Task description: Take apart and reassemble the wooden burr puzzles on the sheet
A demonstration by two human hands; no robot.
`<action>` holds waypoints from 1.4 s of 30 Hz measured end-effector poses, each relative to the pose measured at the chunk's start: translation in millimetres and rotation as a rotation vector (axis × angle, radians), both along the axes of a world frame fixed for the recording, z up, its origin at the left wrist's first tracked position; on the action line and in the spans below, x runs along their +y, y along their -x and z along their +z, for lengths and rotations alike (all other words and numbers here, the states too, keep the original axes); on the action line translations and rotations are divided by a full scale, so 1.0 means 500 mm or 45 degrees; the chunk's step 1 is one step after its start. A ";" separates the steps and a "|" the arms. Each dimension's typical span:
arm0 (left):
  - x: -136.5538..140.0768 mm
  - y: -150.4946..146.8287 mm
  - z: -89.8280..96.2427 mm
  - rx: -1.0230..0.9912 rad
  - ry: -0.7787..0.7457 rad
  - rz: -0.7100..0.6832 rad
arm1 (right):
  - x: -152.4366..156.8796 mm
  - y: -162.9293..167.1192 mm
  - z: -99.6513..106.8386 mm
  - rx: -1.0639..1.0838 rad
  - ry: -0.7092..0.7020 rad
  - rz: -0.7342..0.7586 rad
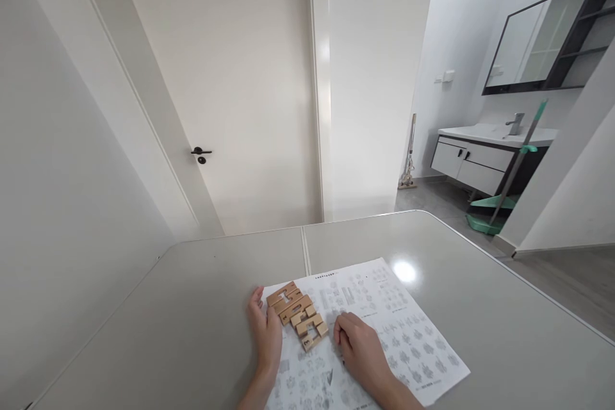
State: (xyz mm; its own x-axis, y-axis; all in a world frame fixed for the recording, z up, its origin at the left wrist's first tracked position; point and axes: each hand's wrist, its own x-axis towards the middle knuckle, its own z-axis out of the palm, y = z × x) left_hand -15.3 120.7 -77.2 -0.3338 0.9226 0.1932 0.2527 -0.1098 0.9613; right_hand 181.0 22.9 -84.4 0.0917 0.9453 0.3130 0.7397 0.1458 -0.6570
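Observation:
Several wooden puzzle pieces with notches and cut-outs lie close together on a printed sheet (418, 333). At the upper left of the group is a notched wooden piece (281, 293); at the lower right, a lighter wooden piece (314, 328) bears a dark number. My left hand (266, 333) rests at the left edge of the group, thumb and fingers apart, the thumb against the pieces. To the right of them, my right hand (360, 349) lies on the sheet with its fingers curled in. Whatever those fingers may hold is hidden.
The sheet lies on a grey table (192, 307) with a seam (305, 250) across it. Beyond its far edge stands a white door (250, 77) with a black handle (200, 152). On the right are a sink cabinet (473, 157), a mop (410, 154) and a green dustpan (483, 224).

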 end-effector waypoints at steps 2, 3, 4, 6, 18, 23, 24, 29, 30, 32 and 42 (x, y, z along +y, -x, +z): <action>0.001 0.000 -0.002 -0.005 0.008 0.006 | -0.001 0.000 0.002 0.006 0.005 0.004; 0.002 0.001 -0.004 0.003 0.014 0.001 | -0.001 0.000 0.002 0.009 0.009 0.003; 0.003 0.002 -0.006 0.012 0.018 -0.008 | -0.001 0.000 0.003 0.010 0.012 0.002; 0.006 0.005 -0.012 0.021 0.014 -0.019 | -0.001 0.001 0.003 0.009 0.019 0.000; 0.001 0.001 -0.004 -0.087 0.024 -0.025 | -0.002 0.000 0.006 -0.005 0.036 0.001; -0.007 -0.004 0.005 -0.099 -0.028 -0.073 | -0.001 0.002 0.004 -0.010 0.035 -0.001; -0.009 -0.006 0.007 -0.087 -0.049 -0.080 | 0.000 0.002 0.003 -0.007 0.034 0.003; -0.019 -0.012 0.020 -0.060 -0.095 -0.128 | 0.001 0.001 0.000 0.042 0.024 0.012; -0.021 -0.013 0.021 -0.073 -0.082 -0.143 | 0.002 0.000 0.002 0.064 0.035 0.010; -0.024 -0.014 0.024 -0.084 -0.061 -0.167 | 0.004 -0.003 0.009 0.128 0.071 0.016; 0.008 -0.004 0.033 -0.086 -0.117 -0.173 | 0.070 -0.076 0.041 0.545 0.182 0.123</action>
State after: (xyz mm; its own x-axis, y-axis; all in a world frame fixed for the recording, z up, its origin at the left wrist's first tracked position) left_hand -13.4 124.8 -60.6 -0.2223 0.9395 0.2606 0.1650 -0.2272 0.9598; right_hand 219.0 57.8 -63.9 0.0941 0.9868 0.1318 0.3847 0.0861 -0.9190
